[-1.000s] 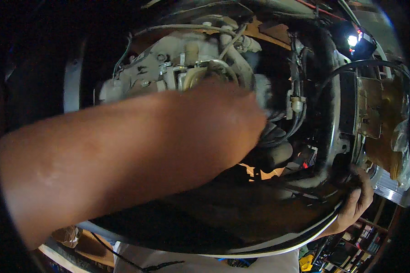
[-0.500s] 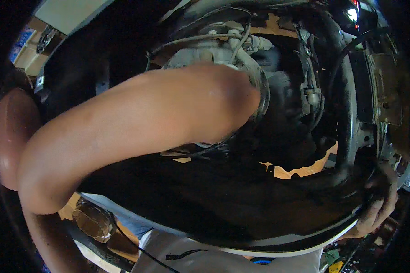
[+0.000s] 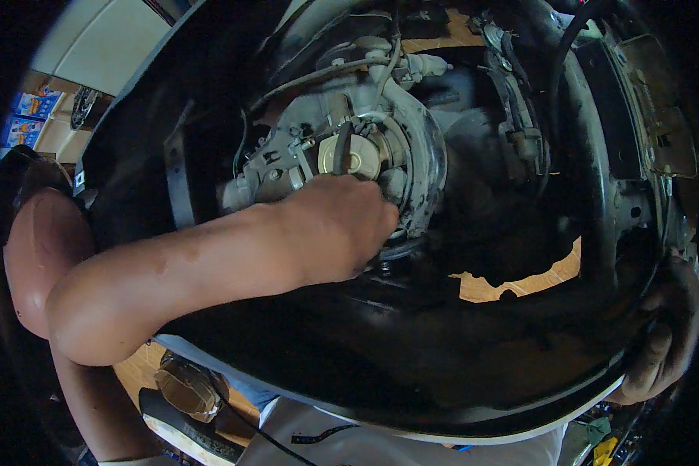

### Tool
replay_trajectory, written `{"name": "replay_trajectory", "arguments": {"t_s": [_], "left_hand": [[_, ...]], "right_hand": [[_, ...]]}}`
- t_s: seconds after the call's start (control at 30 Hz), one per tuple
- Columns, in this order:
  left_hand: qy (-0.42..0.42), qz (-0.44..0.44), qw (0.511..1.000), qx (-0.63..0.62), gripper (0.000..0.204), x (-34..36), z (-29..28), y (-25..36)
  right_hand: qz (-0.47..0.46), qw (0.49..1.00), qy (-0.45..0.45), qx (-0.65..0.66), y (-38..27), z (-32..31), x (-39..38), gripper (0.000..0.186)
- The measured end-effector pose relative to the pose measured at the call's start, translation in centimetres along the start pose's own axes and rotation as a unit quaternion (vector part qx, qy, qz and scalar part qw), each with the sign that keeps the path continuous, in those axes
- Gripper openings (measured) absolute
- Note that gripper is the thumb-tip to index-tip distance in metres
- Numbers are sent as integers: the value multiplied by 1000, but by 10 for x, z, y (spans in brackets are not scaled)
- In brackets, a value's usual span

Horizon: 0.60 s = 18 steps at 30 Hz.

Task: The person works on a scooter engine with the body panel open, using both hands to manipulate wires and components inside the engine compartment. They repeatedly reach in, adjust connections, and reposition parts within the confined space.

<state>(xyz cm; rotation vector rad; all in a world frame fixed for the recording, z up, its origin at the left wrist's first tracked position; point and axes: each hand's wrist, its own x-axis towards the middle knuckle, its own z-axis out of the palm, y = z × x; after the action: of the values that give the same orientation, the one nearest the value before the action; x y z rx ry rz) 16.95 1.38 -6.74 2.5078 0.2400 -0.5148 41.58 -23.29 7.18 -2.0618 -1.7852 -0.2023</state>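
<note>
My left hand (image 3: 342,221) is closed in a fist over an engine-like metal assembly (image 3: 283,151) set inside a black body shell (image 3: 412,342). Its fingers face away from me, so whatever they grip is hidden. Just above the knuckles, a dark, narrow bar (image 3: 345,146) stands in front of a pale round cap (image 3: 365,159); I cannot tell whether the hand holds it. At the far right, my right hand (image 3: 664,342) is curled around the shell's outer edge, its thumb on the near side.
Thin cables (image 3: 311,81) cross above the assembly, and a wiring bundle (image 3: 512,101) runs to its right. A black metal tube (image 3: 590,155) stands farther right. Near the lower left lie a torn cardboard piece (image 3: 186,388) and a thin black cord (image 3: 260,439). Blue boxes (image 3: 31,116) sit upper left.
My left hand has come lower and nearer to me, uncovering the pale cap and the dark bar. My right hand stays at the shell's edge. The view has shifted slightly.
</note>
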Motion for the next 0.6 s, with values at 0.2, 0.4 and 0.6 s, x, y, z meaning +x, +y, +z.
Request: {"name": "replay_trajectory", "arguments": {"t_s": [0.2, 0.4, 0.6], "left_hand": [[47, -31, 996, 67, 12, 1, 26, 10], [84, -27, 993, 76, 9, 0, 40, 8], [149, 26, 982, 117, 8, -3, 39, 5]], "right_hand": [[12, 998, -60, 14, 9, -10, -5, 56], [76, 995, -18, 66, 16, -9, -23, 55], [100, 983, -20, 154, 26, -12, -29, 56]]}}
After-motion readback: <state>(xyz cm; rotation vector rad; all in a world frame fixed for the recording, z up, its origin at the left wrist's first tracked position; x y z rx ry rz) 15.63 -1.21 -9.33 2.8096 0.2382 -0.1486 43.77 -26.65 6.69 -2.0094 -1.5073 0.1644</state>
